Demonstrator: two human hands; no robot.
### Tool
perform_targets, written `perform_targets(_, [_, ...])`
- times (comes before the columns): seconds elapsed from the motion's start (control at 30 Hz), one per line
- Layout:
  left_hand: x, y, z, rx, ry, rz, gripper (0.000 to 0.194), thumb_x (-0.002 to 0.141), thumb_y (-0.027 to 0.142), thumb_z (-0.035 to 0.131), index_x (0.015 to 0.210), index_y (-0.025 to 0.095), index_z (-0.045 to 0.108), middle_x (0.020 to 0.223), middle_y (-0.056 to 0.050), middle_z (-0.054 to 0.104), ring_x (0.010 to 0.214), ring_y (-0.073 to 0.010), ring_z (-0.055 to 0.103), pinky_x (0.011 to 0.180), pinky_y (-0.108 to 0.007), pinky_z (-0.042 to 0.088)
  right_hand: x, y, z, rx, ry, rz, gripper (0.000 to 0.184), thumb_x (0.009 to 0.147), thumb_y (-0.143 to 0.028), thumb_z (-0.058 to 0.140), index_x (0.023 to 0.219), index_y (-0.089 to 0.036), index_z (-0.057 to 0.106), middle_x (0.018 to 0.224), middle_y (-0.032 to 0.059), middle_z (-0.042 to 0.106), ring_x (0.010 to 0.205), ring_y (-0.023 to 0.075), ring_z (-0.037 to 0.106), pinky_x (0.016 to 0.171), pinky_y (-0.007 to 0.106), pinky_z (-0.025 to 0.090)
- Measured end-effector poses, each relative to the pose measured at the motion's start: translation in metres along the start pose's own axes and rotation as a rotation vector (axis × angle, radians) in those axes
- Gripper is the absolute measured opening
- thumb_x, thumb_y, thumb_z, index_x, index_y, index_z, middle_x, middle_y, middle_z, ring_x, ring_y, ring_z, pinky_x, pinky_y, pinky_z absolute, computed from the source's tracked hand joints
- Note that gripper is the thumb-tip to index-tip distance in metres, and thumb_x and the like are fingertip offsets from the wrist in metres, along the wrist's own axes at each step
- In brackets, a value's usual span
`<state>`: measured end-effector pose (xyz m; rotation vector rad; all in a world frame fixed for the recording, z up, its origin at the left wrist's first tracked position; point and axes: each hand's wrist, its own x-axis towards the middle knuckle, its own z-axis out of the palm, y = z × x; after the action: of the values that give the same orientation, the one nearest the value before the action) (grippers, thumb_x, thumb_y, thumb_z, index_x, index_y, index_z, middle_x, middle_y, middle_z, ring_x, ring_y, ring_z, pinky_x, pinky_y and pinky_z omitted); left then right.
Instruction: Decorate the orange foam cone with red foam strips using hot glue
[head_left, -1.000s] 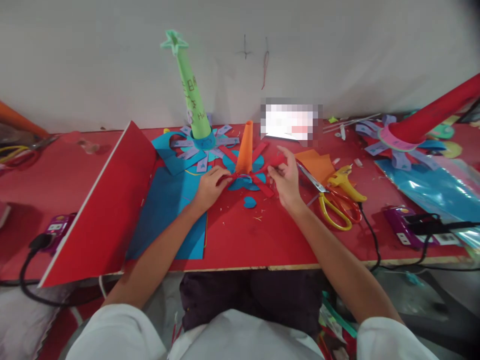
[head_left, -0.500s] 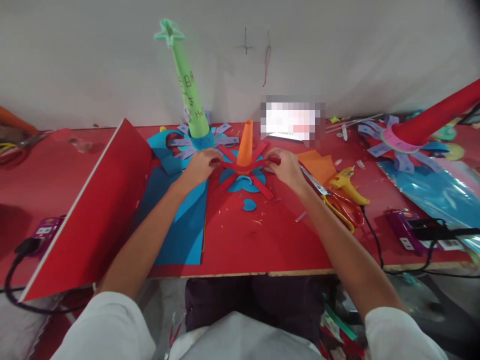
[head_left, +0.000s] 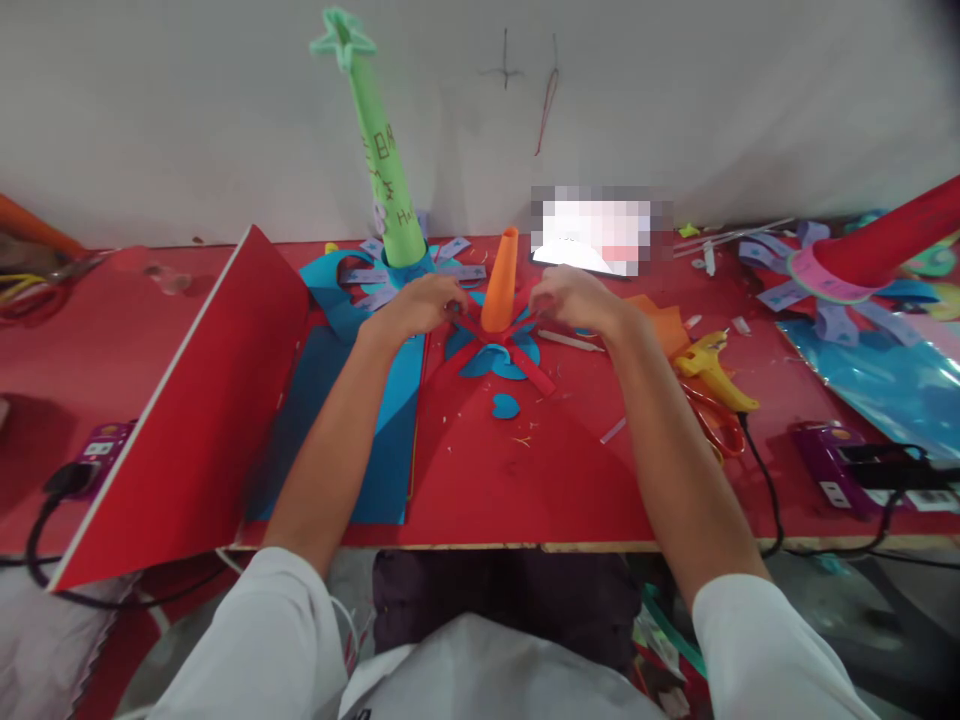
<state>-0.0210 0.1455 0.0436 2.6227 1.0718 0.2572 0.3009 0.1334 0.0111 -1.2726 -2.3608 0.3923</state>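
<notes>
An orange paper cone point(head_left: 501, 280) stands upright in the middle of a base made of red paper strips point(head_left: 534, 372) and blue paper petals point(head_left: 471, 362). To the cone's left, my left hand point(head_left: 427, 302) is closed with its fingertips on one of the red strips. On the other side my right hand point(head_left: 576, 297) pinches another red strip. The fingers partly cover both strip ends. A small blue paper heart point(head_left: 505, 406) lies on the red table in front of the base.
Behind my left hand stands a green paper tower point(head_left: 386, 165). A red board point(head_left: 187, 400) leans over blue sheets point(head_left: 379, 450) on the left. At right lie a yellow glue gun point(head_left: 712, 370), red-handled scissors point(head_left: 716, 425) and a purple power strip point(head_left: 832, 465). A blurred screen point(head_left: 592, 235) stands behind.
Both hands have moved slightly up and away from the table edge, the strips now slanting up from the cone's foot. The camera view has shifted a little.
</notes>
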Motion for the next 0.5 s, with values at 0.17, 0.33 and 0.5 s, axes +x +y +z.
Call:
perform_targets(0.17, [-0.003, -0.004, 0.006, -0.016, -0.027, -0.026, 0.024, 0.086, 0.011, 0.07, 0.101, 0.027, 0.082, 0.112, -0.004, 0.08, 0.102, -0.0231, 0.07, 0.091, -0.032, 0.048, 0.002, -0.001, 0.011, 0.002, -0.029, 0.002, 0.009, 0.085, -0.02, 0.073, 0.083, -0.025, 0.08, 0.083, 0.0056, 0.07, 0.08, 0.0228, 0.061, 0.071, 0.038, 0.043])
perform_targets(0.33, [-0.006, -0.001, 0.002, 0.054, 0.019, -0.051, 0.028, 0.088, 0.01, 0.068, 0.105, 0.026, 0.082, 0.119, -0.005, 0.079, 0.106, -0.0244, 0.07, 0.091, -0.033, 0.049, 0.004, -0.001, 0.015, -0.001, -0.034, -0.005, 0.004, 0.086, -0.027, 0.076, 0.087, -0.025, 0.08, 0.085, 0.0066, 0.07, 0.084, 0.0242, 0.063, 0.075, 0.04, 0.045])
perform_targets(0.5, [-0.006, 0.013, -0.002, 0.15, -0.001, -0.053, 0.037, 0.088, 0.01, 0.064, 0.115, 0.026, 0.082, 0.124, -0.005, 0.079, 0.114, -0.026, 0.071, 0.094, -0.034, 0.05, 0.002, -0.005, 0.014, -0.058, -0.007, -0.036, 0.013, 0.087, -0.022, 0.072, 0.094, -0.026, 0.082, 0.097, 0.0074, 0.076, 0.093, 0.0263, 0.065, 0.079, 0.041, 0.048])
